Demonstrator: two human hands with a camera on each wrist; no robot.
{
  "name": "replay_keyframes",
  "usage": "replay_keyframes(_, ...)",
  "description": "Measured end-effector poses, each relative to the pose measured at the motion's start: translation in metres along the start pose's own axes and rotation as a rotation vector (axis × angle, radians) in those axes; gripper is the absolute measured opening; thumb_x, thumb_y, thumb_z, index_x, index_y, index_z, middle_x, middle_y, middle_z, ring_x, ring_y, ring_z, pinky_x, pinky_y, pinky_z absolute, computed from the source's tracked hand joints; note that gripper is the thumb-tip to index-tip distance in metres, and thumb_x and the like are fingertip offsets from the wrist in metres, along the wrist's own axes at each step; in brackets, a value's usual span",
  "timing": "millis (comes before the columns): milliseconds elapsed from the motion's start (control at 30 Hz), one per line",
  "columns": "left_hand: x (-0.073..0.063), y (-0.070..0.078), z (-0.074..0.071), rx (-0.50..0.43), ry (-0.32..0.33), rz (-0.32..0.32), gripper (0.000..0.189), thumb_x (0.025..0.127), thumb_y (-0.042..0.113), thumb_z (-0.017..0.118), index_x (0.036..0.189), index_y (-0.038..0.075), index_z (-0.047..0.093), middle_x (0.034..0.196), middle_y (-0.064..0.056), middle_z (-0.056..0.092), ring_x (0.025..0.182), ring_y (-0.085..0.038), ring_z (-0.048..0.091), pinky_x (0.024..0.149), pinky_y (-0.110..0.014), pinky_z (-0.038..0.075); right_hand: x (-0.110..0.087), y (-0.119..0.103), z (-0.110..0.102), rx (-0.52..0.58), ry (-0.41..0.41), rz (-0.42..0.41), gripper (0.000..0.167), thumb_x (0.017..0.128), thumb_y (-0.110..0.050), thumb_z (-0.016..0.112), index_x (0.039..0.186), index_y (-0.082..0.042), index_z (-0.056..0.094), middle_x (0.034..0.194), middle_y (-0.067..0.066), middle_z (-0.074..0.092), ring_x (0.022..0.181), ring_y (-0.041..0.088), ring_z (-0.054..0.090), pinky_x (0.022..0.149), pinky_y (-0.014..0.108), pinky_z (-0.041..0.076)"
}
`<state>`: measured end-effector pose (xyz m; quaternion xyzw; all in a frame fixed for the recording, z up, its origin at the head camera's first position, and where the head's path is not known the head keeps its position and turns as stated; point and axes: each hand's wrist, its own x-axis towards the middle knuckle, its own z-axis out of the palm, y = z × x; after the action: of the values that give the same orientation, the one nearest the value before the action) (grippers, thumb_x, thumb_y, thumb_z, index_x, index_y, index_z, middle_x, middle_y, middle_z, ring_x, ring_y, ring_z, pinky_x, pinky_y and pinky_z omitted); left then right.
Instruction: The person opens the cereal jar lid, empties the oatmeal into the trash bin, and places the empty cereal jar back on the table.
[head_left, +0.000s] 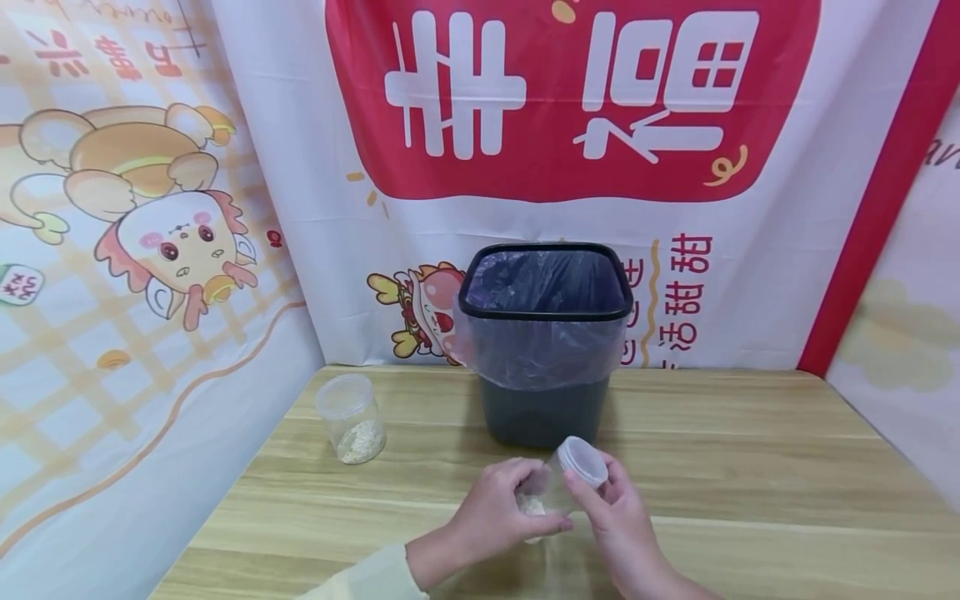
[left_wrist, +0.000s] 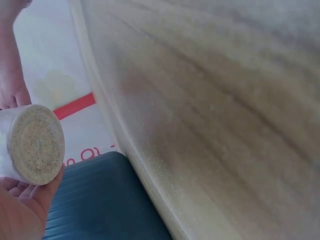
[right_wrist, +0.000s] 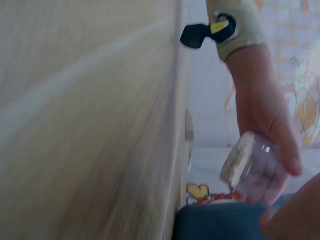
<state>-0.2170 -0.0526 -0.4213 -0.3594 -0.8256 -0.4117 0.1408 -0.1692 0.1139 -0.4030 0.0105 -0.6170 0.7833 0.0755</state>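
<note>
A clear plastic jar (head_left: 553,492) with a whitish screw lid is held tilted above the table, its lid toward the upper right. Pale flakes (left_wrist: 37,147) cover its bottom, seen from below in the left wrist view. My left hand (head_left: 491,512) grips the jar's body from the left, thumb in front and fingers behind. At the lid (head_left: 583,461), my right hand (head_left: 622,521) pinches with the thumb on the near side and fingers on the far side. The right wrist view shows the left hand around the jar, while part of the right hand is cut off.
A second clear jar (head_left: 350,417) with pale flakes in its bottom stands upright on the left of the wooden table (head_left: 720,467). Behind my hands stands a dark bin (head_left: 543,408) lined with a translucent bag. Printed cloth (head_left: 300,167) hangs around the table.
</note>
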Motion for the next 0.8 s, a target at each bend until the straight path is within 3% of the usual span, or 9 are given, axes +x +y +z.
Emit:
replay_keyframes(100, 0.001, -0.001, -0.001, -0.015, -0.003, -0.007, 0.049, 0.072, 0.046, 0.084, 0.101, 0.011, 0.067, 0.089, 0.000, 0.067, 0.079, -0.007, 0.059, 0.069, -0.017, 0.049, 0.007, 0.002, -0.011, 0.052, -0.137, -0.057, 0.045, 0.093, -0.001, 0.060, 0.132, 0.008, 0.040, 0.120, 0.007, 0.060, 0.109, 0.010, 0.057, 0.092, 0.022, 0.047)
replay_keyframes(233, 0.001, -0.001, -0.002, -0.038, -0.008, -0.015, 0.051, 0.072, 0.045, 0.084, 0.102, 0.008, 0.068, 0.088, 0.003, 0.066, 0.076, -0.006, 0.057, 0.067, -0.016, 0.048, 0.025, 0.005, -0.032, 0.201, -0.486, -0.117, 0.041, 0.096, 0.005, 0.051, 0.135, 0.004, 0.041, 0.129, 0.010, 0.058, 0.118, 0.015, 0.055, 0.099, 0.028, 0.044)
replay_keyframes(333, 0.002, 0.000, -0.003, -0.061, -0.015, -0.019, 0.049, 0.072, 0.044, 0.084, 0.102, 0.009, 0.068, 0.086, 0.004, 0.065, 0.075, -0.005, 0.057, 0.064, -0.017, 0.048, 0.039, 0.003, -0.045, 0.268, -0.724, -0.095, 0.042, 0.098, 0.006, 0.046, 0.140, -0.001, 0.042, 0.139, 0.012, 0.053, 0.125, 0.018, 0.050, 0.105, 0.033, 0.038)
replay_keyframes(400, 0.002, 0.000, -0.003, -0.070, -0.019, -0.019, 0.047, 0.072, 0.044, 0.085, 0.101, 0.011, 0.068, 0.086, 0.004, 0.065, 0.074, -0.005, 0.057, 0.064, -0.016, 0.048, 0.045, 0.002, -0.050, 0.281, -0.820, -0.082, 0.045, 0.099, 0.006, 0.044, 0.143, 0.001, 0.039, 0.143, 0.014, 0.048, 0.129, 0.020, 0.047, 0.107, 0.034, 0.036)
replay_keyframes(500, 0.002, 0.000, -0.003, -0.075, -0.022, -0.020, 0.045, 0.071, 0.044, 0.085, 0.100, 0.013, 0.068, 0.085, 0.004, 0.066, 0.073, -0.004, 0.056, 0.063, -0.016, 0.047, 0.050, 0.001, -0.054, 0.286, -0.895, -0.074, 0.047, 0.100, 0.006, 0.042, 0.146, 0.003, 0.034, 0.146, 0.016, 0.045, 0.131, 0.023, 0.044, 0.109, 0.035, 0.033)
replay_keyframes(600, 0.001, 0.000, -0.003, -0.075, -0.021, -0.024, 0.045, 0.071, 0.043, 0.085, 0.100, 0.014, 0.068, 0.084, 0.004, 0.065, 0.072, -0.005, 0.056, 0.063, -0.015, 0.047, 0.051, 0.001, -0.054, 0.293, -0.916, -0.085, 0.048, 0.100, 0.006, 0.041, 0.147, 0.003, 0.032, 0.146, 0.017, 0.043, 0.132, 0.026, 0.042, 0.109, 0.035, 0.033)
replay_keyframes(733, 0.002, 0.000, -0.003, -0.074, -0.017, -0.029, 0.047, 0.071, 0.044, 0.085, 0.101, 0.011, 0.068, 0.085, 0.005, 0.065, 0.073, -0.005, 0.056, 0.063, -0.016, 0.047, 0.047, 0.000, -0.051, 0.333, -0.876, -0.091, 0.049, 0.099, 0.007, 0.044, 0.146, 0.001, 0.034, 0.146, 0.018, 0.043, 0.133, 0.024, 0.042, 0.109, 0.035, 0.033)
replay_keyframes(800, 0.003, 0.000, -0.003, -0.073, -0.009, -0.029, 0.049, 0.071, 0.044, 0.085, 0.102, 0.009, 0.068, 0.086, 0.004, 0.065, 0.074, -0.005, 0.056, 0.064, -0.017, 0.048, 0.042, 0.000, -0.047, 0.354, -0.812, -0.119, 0.049, 0.097, 0.008, 0.045, 0.145, 0.000, 0.037, 0.144, 0.018, 0.046, 0.131, 0.022, 0.044, 0.108, 0.033, 0.034)
